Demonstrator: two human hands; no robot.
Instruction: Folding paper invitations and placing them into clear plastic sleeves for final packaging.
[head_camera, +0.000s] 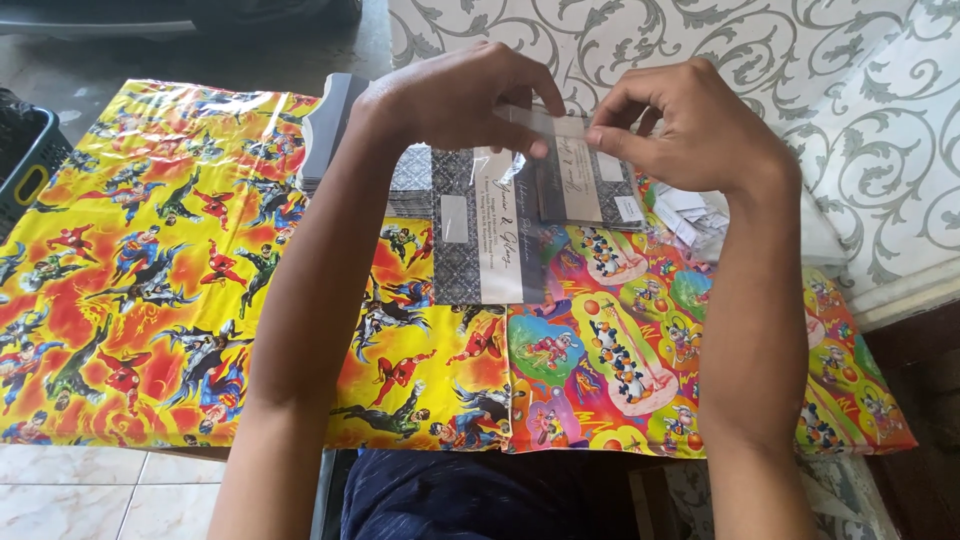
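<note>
My left hand (450, 95) and my right hand (690, 125) meet above the table and pinch the two ends of a clear plastic sleeve (540, 130) that holds a grey-and-white patterned card. Just below the hands lies a second grey patterned card (480, 240) with a white band, flat on the table. A further card in a sleeve (590, 190) sits under my right hand. The cards rest on bright gift-wrap sheets: a yellow one with comic figures (150, 280) on the left and a multicoloured cartoon one (620, 350) on the right.
A stack of grey cards (325, 125) stands behind my left forearm. Loose white paper slips (690, 210) lie at the right. A white cloth with grey scrollwork (800, 60) covers the back right. A dark basket (25, 160) sits at the far left. Pale floor tiles (100, 500) show below.
</note>
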